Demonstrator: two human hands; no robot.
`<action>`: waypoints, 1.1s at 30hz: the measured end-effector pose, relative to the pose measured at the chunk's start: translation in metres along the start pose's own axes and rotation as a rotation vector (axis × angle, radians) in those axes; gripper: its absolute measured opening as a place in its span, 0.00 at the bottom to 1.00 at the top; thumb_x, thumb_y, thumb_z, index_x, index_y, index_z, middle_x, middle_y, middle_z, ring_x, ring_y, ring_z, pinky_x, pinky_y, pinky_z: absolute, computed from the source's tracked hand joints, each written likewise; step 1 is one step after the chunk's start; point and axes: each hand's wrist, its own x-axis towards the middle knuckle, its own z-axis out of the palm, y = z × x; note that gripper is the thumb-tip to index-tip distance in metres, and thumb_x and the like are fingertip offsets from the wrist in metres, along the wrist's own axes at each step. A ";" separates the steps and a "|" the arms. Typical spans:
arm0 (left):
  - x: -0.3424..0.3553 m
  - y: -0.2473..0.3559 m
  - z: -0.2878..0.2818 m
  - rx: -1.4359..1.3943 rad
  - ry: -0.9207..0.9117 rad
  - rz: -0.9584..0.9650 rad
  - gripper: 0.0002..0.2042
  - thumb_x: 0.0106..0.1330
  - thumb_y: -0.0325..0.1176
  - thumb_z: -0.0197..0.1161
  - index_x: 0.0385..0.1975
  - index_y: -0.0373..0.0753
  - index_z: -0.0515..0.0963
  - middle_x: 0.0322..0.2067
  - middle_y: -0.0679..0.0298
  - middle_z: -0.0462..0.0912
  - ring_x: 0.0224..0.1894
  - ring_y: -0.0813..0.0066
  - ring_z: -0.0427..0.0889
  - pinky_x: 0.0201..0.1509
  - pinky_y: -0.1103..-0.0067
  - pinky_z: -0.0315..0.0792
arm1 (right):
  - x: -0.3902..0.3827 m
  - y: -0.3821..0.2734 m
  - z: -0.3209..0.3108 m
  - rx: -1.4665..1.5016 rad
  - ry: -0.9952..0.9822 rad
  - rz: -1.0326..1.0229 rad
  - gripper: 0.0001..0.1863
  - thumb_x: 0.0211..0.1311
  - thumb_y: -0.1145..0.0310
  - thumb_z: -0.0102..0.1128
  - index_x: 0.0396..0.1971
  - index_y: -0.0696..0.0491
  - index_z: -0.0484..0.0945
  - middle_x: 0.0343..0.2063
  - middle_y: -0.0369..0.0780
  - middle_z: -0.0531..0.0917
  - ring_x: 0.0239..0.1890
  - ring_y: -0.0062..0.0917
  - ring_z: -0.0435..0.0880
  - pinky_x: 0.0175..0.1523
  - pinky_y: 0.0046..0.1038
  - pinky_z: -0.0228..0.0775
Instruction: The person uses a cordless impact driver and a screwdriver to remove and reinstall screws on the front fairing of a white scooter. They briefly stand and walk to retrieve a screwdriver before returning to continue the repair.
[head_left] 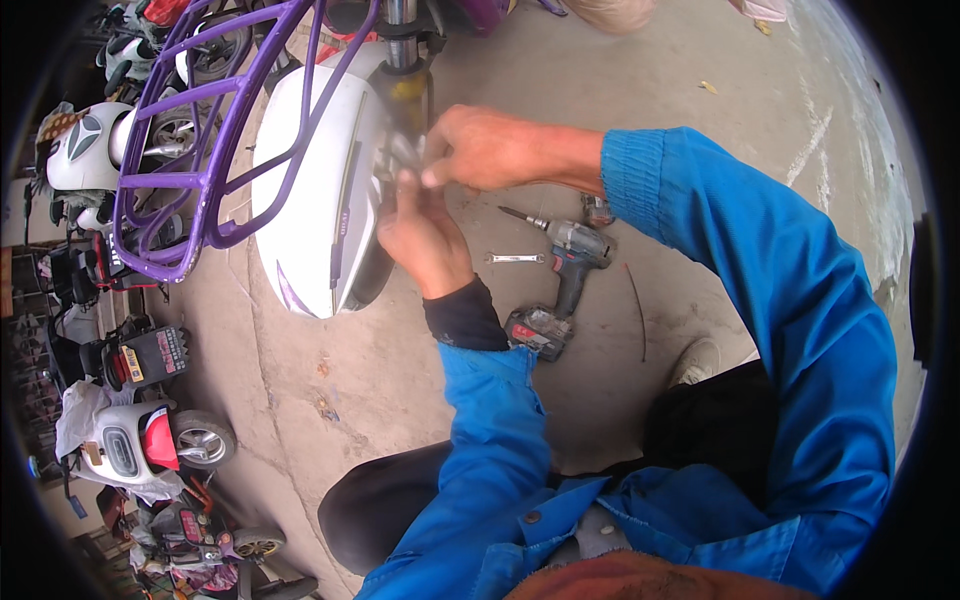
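Observation:
A white front fender [305, 190] with a dark strip along it covers the wheel of a scooter in front of me. Both hands are at its right side, close under the metal fork tube [402, 40]. My left hand [428, 238] is closed, thumb and fingers pinched together and pointing up. Just above it, my right hand [482, 148] reaches in from the right with curled fingers, its tips blurred by motion. A smeared greyish metal piece shows between the fingertips, too blurred to name. On the ground beside the hands lie a cordless impact driver [575, 250] and a small wrench [514, 258].
A purple tubular rack [215, 180] rises at the left of the fender. Several parked scooters line the left side, among them a white one [125, 447]. A thin dark rod [637, 312] lies right of the driver. My shoe [697, 360] is nearby.

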 end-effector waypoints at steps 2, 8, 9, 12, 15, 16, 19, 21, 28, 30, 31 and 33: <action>0.000 -0.001 -0.002 0.102 -0.006 0.066 0.10 0.75 0.25 0.64 0.50 0.26 0.77 0.44 0.57 0.83 0.44 0.69 0.83 0.48 0.74 0.77 | 0.008 0.009 0.006 0.125 -0.013 0.001 0.17 0.70 0.62 0.62 0.42 0.64 0.85 0.26 0.43 0.85 0.30 0.30 0.83 0.39 0.37 0.76; 0.006 -0.013 -0.004 0.233 0.012 0.345 0.13 0.71 0.31 0.71 0.46 0.26 0.81 0.41 0.58 0.86 0.39 0.71 0.83 0.45 0.75 0.76 | 0.013 0.027 0.027 0.327 0.030 0.076 0.18 0.70 0.63 0.61 0.47 0.64 0.85 0.30 0.41 0.83 0.35 0.28 0.80 0.42 0.35 0.74; 0.009 -0.019 -0.003 0.218 0.004 0.387 0.13 0.71 0.30 0.71 0.47 0.26 0.81 0.41 0.58 0.86 0.39 0.71 0.83 0.45 0.75 0.76 | 0.013 0.029 0.030 0.311 0.073 0.061 0.19 0.70 0.63 0.61 0.48 0.64 0.85 0.31 0.42 0.84 0.38 0.28 0.80 0.44 0.34 0.73; 0.012 -0.023 -0.003 0.162 0.016 0.381 0.13 0.71 0.28 0.69 0.48 0.26 0.81 0.42 0.58 0.86 0.40 0.72 0.83 0.46 0.75 0.76 | 0.007 0.024 0.026 0.274 0.078 -0.004 0.19 0.70 0.64 0.60 0.49 0.65 0.84 0.36 0.45 0.85 0.44 0.29 0.80 0.51 0.35 0.72; 0.012 -0.019 -0.006 0.121 0.017 0.356 0.12 0.71 0.26 0.68 0.48 0.26 0.80 0.43 0.57 0.86 0.42 0.72 0.84 0.47 0.76 0.76 | -0.008 -0.009 -0.001 0.319 0.085 -0.018 0.19 0.69 0.64 0.60 0.50 0.64 0.84 0.40 0.47 0.85 0.46 0.30 0.81 0.53 0.36 0.72; 0.011 -0.020 -0.004 0.104 0.006 0.347 0.11 0.71 0.26 0.67 0.48 0.25 0.80 0.43 0.57 0.86 0.42 0.73 0.84 0.47 0.76 0.76 | -0.009 -0.009 -0.001 0.310 0.085 -0.015 0.19 0.69 0.64 0.60 0.50 0.64 0.84 0.40 0.48 0.86 0.46 0.31 0.81 0.53 0.36 0.72; 0.008 -0.018 0.001 0.068 0.000 0.381 0.12 0.70 0.25 0.68 0.50 0.25 0.80 0.45 0.56 0.86 0.44 0.72 0.84 0.50 0.77 0.77 | -0.010 -0.005 0.009 0.271 0.110 -0.033 0.19 0.69 0.64 0.59 0.48 0.65 0.84 0.37 0.50 0.86 0.43 0.35 0.82 0.51 0.38 0.73; 0.012 -0.020 -0.011 0.063 -0.084 0.375 0.13 0.71 0.24 0.68 0.51 0.25 0.79 0.46 0.56 0.86 0.46 0.72 0.84 0.51 0.79 0.77 | -0.016 0.005 0.011 0.188 0.174 -0.081 0.18 0.68 0.65 0.58 0.44 0.67 0.84 0.31 0.54 0.85 0.37 0.41 0.84 0.46 0.39 0.75; 0.007 -0.022 0.001 0.138 -0.045 0.457 0.13 0.73 0.23 0.65 0.54 0.23 0.77 0.50 0.54 0.85 0.49 0.71 0.84 0.55 0.77 0.78 | 0.006 0.048 0.050 0.303 0.181 -0.121 0.16 0.69 0.66 0.56 0.46 0.63 0.83 0.40 0.52 0.84 0.44 0.44 0.84 0.49 0.41 0.74; 0.011 -0.024 0.000 0.093 -0.053 0.419 0.14 0.74 0.23 0.65 0.54 0.23 0.77 0.50 0.54 0.85 0.49 0.70 0.84 0.56 0.76 0.79 | 0.012 0.052 0.057 0.316 0.199 -0.146 0.16 0.69 0.66 0.56 0.45 0.63 0.83 0.44 0.52 0.84 0.47 0.44 0.83 0.51 0.41 0.73; 0.013 -0.025 0.000 0.070 -0.058 0.400 0.14 0.74 0.23 0.65 0.54 0.23 0.77 0.50 0.54 0.85 0.49 0.70 0.83 0.56 0.75 0.79 | 0.015 0.053 0.059 0.328 0.203 -0.151 0.16 0.69 0.66 0.56 0.45 0.63 0.83 0.44 0.53 0.84 0.48 0.44 0.83 0.52 0.41 0.73; 0.013 -0.025 0.001 0.041 -0.085 0.392 0.14 0.74 0.25 0.65 0.54 0.24 0.77 0.50 0.55 0.84 0.49 0.70 0.83 0.56 0.75 0.78 | 0.018 0.050 0.062 0.349 0.215 -0.157 0.16 0.69 0.65 0.57 0.45 0.63 0.82 0.46 0.53 0.83 0.50 0.45 0.82 0.55 0.42 0.72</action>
